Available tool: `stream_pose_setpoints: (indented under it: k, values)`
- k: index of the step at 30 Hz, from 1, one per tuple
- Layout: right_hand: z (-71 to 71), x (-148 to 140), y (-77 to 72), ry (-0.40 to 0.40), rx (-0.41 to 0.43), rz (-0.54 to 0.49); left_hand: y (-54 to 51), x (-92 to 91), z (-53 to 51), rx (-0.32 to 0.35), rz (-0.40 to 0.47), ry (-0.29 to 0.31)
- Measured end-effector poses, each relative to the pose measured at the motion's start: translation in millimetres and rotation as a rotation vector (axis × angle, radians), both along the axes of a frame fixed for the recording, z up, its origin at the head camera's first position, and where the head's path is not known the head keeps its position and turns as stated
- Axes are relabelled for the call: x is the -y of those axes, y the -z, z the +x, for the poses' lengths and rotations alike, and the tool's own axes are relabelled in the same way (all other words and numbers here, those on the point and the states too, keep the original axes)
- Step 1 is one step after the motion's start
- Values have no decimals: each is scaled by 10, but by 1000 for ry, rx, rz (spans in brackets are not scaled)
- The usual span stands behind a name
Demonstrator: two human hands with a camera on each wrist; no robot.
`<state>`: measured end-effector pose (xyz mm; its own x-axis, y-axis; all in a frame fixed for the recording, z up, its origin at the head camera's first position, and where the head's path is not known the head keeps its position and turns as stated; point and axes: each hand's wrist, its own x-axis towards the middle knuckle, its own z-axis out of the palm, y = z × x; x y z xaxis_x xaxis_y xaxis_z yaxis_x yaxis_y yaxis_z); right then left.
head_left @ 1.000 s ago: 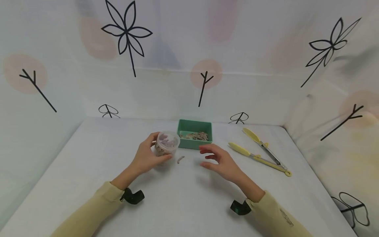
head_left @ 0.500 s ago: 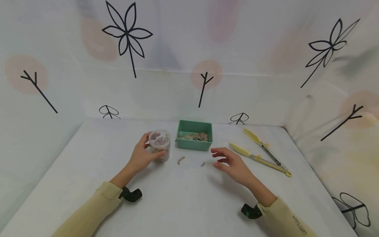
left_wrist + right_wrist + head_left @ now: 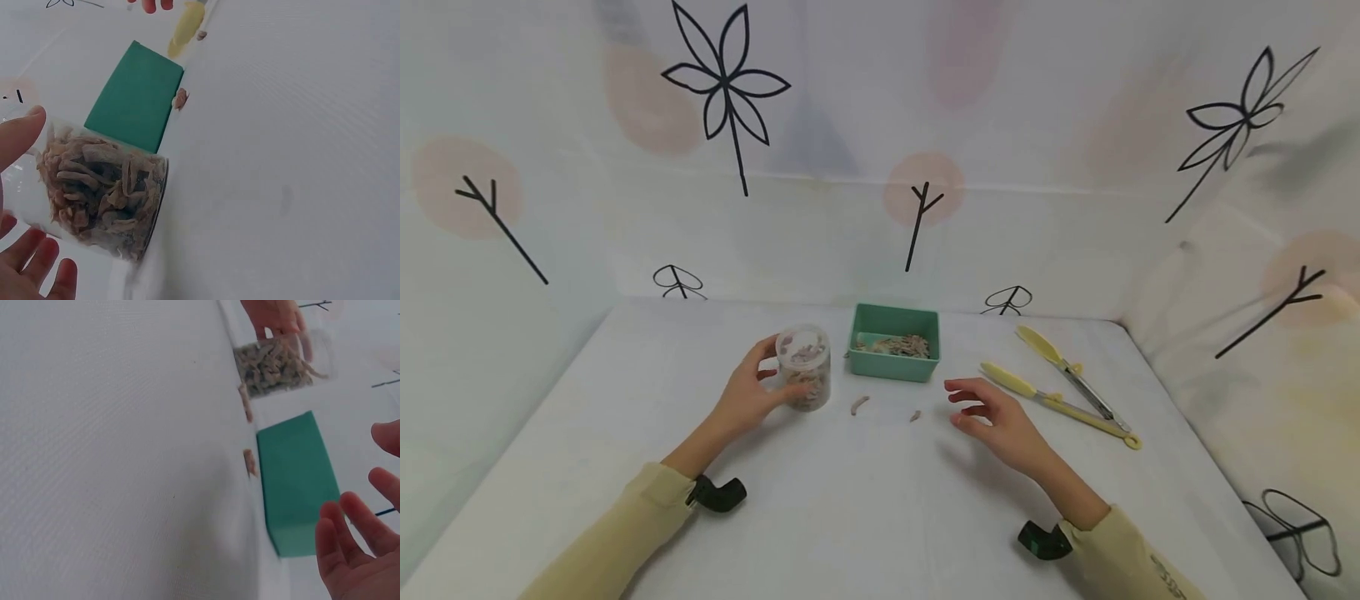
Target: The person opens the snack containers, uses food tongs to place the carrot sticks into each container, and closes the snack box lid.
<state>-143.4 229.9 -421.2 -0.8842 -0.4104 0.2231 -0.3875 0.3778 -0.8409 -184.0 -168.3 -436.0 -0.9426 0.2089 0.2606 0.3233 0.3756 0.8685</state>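
Observation:
A clear plastic jar (image 3: 805,367) stands on the white table, partly filled with brownish dried strips, well seen in the left wrist view. My left hand (image 3: 751,392) is around the jar's left side, thumb in front, fingers spread loosely along it; whether they touch it is unclear. My right hand (image 3: 1002,422) hovers over the table to the right, holding nothing, fingers relaxed. Between the hands lie a longer dried strip (image 3: 859,405) and a shorter dried piece (image 3: 915,416). Just behind them is a green rectangular box (image 3: 891,367) with more strips inside.
Yellow-tipped tongs (image 3: 1060,400) lie spread on the table at the right, beyond my right hand. A patterned cloth wall (image 3: 820,242) rises along the table's back edge, with more cloth at both sides.
The jar has come down from beside the green box to stand upright farther left. My left hand has then eased leftward around it. My right hand has moved right, and the shorter piece has come into view.

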Motion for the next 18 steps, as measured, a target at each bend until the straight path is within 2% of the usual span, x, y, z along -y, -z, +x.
stream_pose_setpoints:
  k: [6,12,14,18]
  values:
    - [-1,-44,19,21,-24,65,8,188,108,-52,-45,-36]
    - [6,-100,25,43,-83,114,-48,354,230,-121,-151,-86]
    - [11,-116,19,54,-121,140,-68,385,264,-143,-176,-68]
    - [29,-141,7,73,-222,216,-96,401,304,-199,-237,12]
